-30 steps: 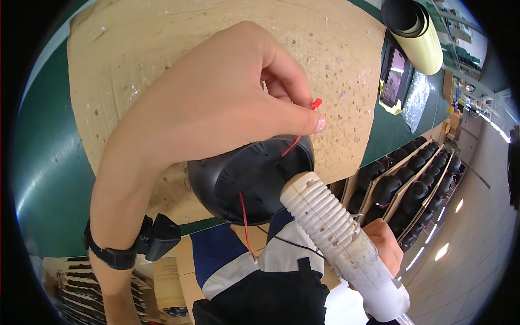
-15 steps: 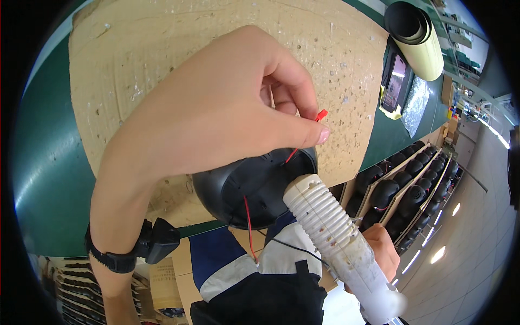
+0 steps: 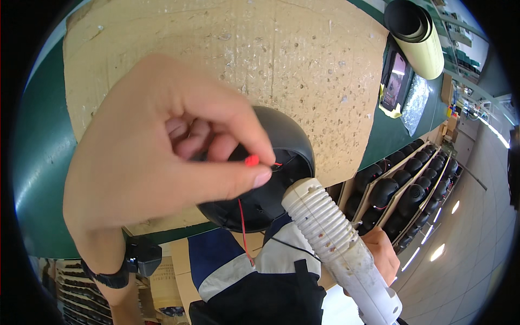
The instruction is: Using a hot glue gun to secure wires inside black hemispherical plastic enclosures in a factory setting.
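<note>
My left hand [image 3: 146, 146] is over the black round shell [image 3: 292, 130], pinching a small red plug [image 3: 251, 161] between thumb and forefinger. Its other fingers are curled. From beside the fingertips a short red wire runs down into the shell. A second red wire [image 3: 243, 227] hangs out over the shell's near rim toward my lap. My right hand [image 3: 381, 254] grips a worn white hot glue gun [image 3: 336, 233] with a ribbed barrel, its front end over the shell's right rim. The gun hides its own tip and most of that hand.
A cardboard sheet [image 3: 319, 70] with glue specks covers much of the green table [image 3: 43, 179]. At the far right lie a rolled sheet [image 3: 422, 54], a phone [image 3: 394, 81] and clear plastic wrap [image 3: 416, 105]. Racks of black round shells [image 3: 385, 192] stand to the right.
My left hand has moved left and nearer to me with the red plug, uncovering the shell's far side. The glue gun has barely shifted.
</note>
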Demonstrator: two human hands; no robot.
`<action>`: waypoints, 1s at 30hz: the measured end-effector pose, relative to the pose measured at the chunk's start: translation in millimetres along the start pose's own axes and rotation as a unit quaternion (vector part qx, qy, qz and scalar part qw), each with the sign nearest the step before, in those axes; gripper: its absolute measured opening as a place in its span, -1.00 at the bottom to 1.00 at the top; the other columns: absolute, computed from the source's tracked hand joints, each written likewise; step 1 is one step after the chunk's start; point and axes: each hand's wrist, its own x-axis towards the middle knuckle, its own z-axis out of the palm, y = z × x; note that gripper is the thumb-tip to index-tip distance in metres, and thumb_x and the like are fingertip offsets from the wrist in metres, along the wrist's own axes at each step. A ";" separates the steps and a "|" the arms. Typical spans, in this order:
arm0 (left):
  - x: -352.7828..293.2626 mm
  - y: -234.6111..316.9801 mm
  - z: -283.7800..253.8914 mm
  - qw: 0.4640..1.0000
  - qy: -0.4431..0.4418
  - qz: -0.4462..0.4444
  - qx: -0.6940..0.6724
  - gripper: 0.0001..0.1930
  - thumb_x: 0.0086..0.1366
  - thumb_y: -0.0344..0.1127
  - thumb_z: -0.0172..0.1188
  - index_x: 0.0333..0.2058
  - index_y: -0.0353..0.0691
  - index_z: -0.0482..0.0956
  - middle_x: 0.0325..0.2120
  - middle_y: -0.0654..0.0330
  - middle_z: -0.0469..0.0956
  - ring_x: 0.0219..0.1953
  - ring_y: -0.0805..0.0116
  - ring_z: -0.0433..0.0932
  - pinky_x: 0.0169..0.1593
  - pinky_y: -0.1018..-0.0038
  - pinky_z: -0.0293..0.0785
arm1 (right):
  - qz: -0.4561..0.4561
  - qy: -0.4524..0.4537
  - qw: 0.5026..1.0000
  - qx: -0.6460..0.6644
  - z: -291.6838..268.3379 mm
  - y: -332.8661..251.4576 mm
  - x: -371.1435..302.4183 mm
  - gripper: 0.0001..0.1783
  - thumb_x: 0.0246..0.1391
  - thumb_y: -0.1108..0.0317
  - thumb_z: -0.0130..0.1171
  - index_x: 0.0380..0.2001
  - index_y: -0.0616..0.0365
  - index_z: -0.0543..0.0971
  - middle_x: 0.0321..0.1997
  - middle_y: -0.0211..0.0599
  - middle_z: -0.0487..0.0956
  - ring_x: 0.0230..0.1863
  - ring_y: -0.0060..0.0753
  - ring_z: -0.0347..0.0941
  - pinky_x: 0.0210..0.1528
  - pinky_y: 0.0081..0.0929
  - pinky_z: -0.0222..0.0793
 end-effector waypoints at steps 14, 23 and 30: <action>-18.7 0.5 6.2 1.000 -0.015 -0.008 -0.005 -0.75 -0.12 -0.49 0.48 -0.37 -0.08 0.80 -0.66 0.40 0.45 -0.68 0.73 0.27 -0.60 0.67 -0.06 | -0.010 0.041 0.999 0.001 4.1 -3.8 2.7 -0.68 -0.21 0.47 0.46 -0.37 0.27 0.55 -0.44 -0.24 0.51 -0.47 -0.30 0.49 -0.47 -0.44 0.35; -36.6 12.6 20.1 0.992 0.094 -0.081 -0.013 -0.85 -0.10 -0.38 0.50 -0.52 -0.19 0.70 -0.68 0.36 0.48 -0.68 0.64 0.33 -0.60 0.66 0.11 | 0.007 0.005 1.000 -0.001 -7.3 -9.4 1.0 -0.69 -0.17 0.45 0.48 -0.36 0.24 0.55 -0.42 -0.24 0.54 -0.45 -0.29 0.50 -0.43 -0.44 0.38; -93.9 15.8 84.5 0.973 0.104 -0.202 0.047 -0.71 -0.02 -0.24 0.53 -0.58 -0.30 0.61 -0.73 0.25 0.50 -0.69 0.52 0.46 -0.58 0.61 0.30 | -0.056 0.038 0.998 -0.008 -0.2 -2.6 1.5 -0.69 -0.14 0.41 0.47 -0.33 0.26 0.57 -0.41 -0.21 0.55 -0.44 -0.27 0.52 -0.41 -0.42 0.40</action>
